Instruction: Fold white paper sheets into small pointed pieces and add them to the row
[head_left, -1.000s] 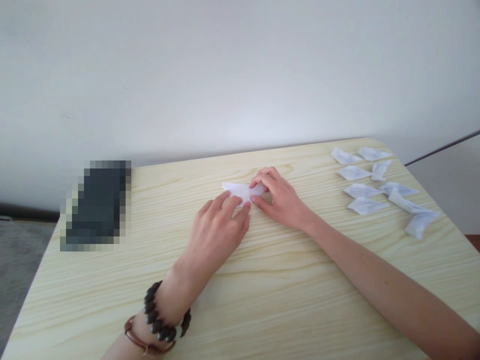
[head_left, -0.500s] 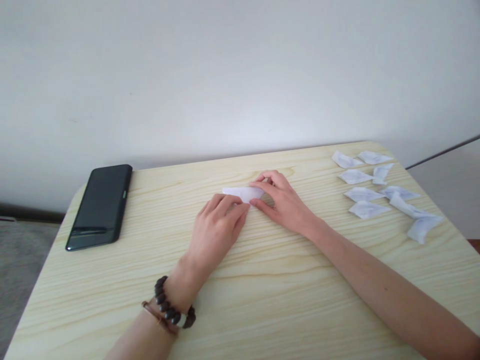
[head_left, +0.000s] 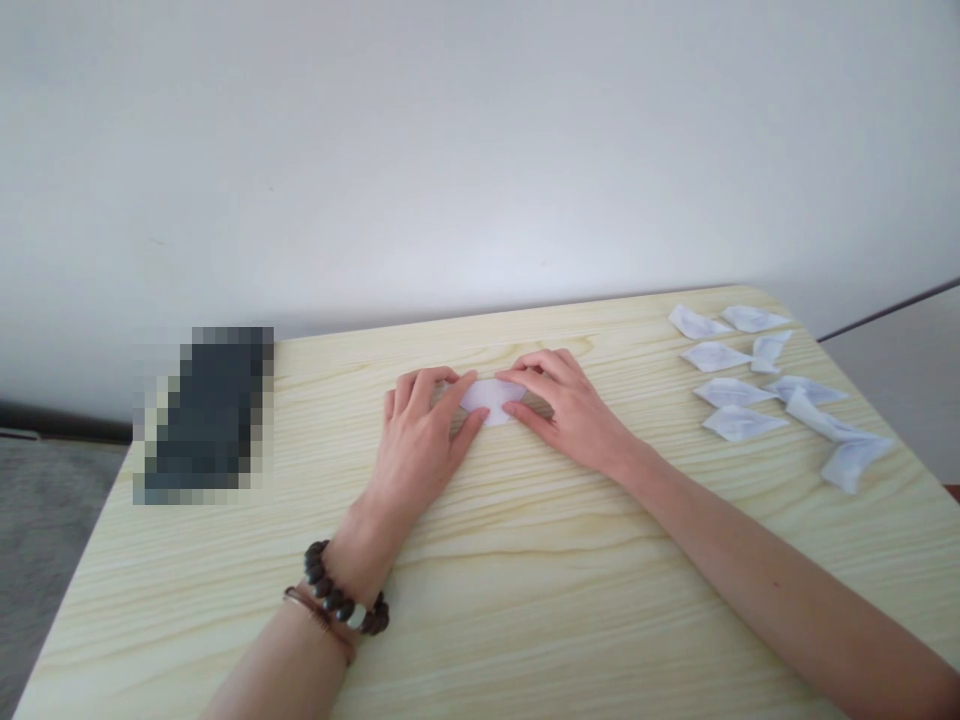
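A small white folded paper (head_left: 492,399) lies on the wooden table, between my two hands. My left hand (head_left: 424,425) grips its left side, with the thumb at the near edge and the forefinger at the far edge. On the right side, my right hand (head_left: 564,408) holds it the same way, thumb near and fingers far. The fingers cover both ends of the paper. A dark bead bracelet (head_left: 337,600) and a thin reddish bangle circle my left wrist.
Several folded white paper pieces (head_left: 739,422) lie in loose rows at the table's right side. A dark, pixelated oblong object (head_left: 214,415) rests at the left. The pale wood-grain table (head_left: 480,620) meets a white wall (head_left: 480,170) at the back.
My left hand has shifted slightly left and spread its thumb and forefinger across the paper. More of the paper's face shows now. My right hand stays almost in place.
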